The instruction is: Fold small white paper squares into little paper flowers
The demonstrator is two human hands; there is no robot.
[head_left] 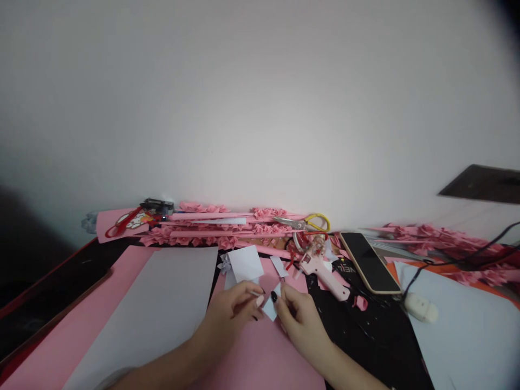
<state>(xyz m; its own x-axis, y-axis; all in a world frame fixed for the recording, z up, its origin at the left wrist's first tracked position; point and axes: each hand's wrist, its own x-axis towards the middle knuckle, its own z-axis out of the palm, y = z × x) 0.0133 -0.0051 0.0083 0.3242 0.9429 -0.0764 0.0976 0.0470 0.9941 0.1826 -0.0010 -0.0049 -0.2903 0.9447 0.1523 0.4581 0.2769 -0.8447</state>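
My right hand (298, 314) pinches a small light-blue square of paper (271, 306) between thumb and fingers, holding it above a pink sheet (264, 357). Close beside it, my left hand (233, 309) has its fingertips pressed together around a thin pale stick-like thing (255, 293), mostly hidden by the fingers. Just beyond the hands lie a white paper square (246, 262) and a smaller white paper strip (278, 266). A grey-blue paper flower (224, 264) peeks out at the square's left edge.
A pink glue gun (325, 276) lies right of the hands, near a phone (369, 262). Yellow-handled scissors (304, 222) rest on pink paper flower stems (227, 230) along the wall. Large white sheets (162, 303) lie left. A white computer mouse (421, 307) sits right.
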